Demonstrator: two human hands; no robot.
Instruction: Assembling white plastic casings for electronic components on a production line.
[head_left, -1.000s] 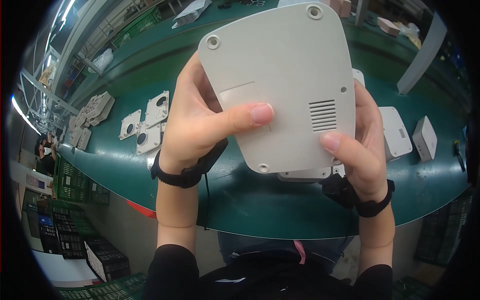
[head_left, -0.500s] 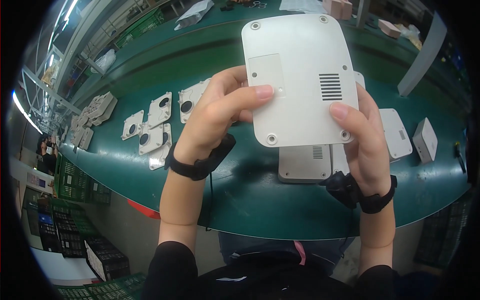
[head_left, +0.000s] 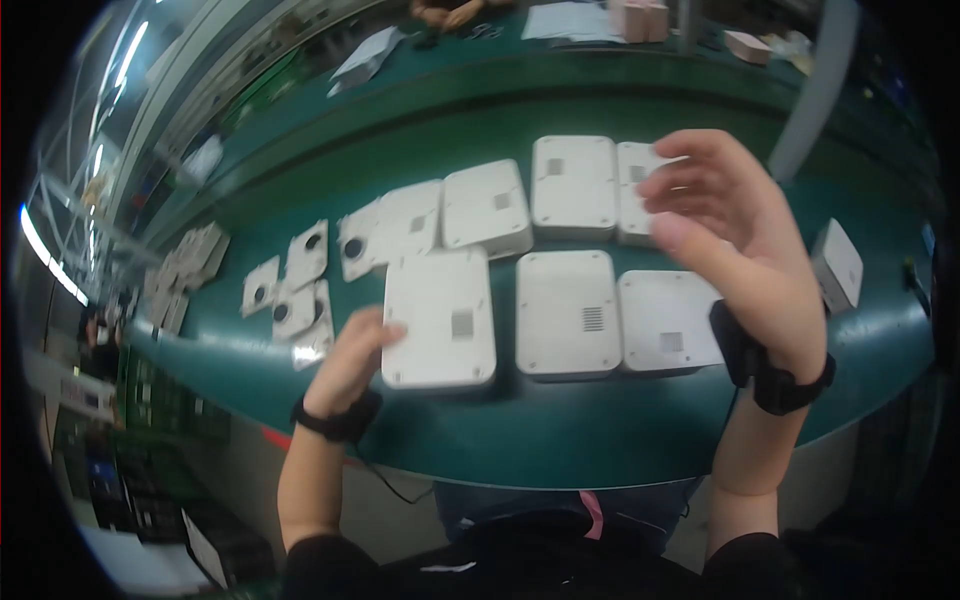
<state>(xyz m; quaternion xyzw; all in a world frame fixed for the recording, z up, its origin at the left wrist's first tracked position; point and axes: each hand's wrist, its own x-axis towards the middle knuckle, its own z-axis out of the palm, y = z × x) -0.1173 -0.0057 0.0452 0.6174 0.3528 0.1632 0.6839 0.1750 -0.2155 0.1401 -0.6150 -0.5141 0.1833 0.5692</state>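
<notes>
My left hand grips the left edge of a white plastic housing, thumb on its upper face and the other fingers mostly hidden. That housing has rounded corners, screw holes and a small slotted vent; whether it rests fully on the table I cannot tell. Over the right side, my right hand is raised with fingers apart and holds nothing. Beneath and beside it lie similar white housings, one at the back and one in front. Another housing is partly covered by my right wrist.
Several white panels with round black parts lie to the left, with stacked pale parts beyond. One housing stands on edge at the right, near a grey post. Another person's hands show across the green table.
The housing held up in both hands has come down to the left, now only in my left hand. My right hand has let go and opened. The view has shifted, uncovering more housings.
</notes>
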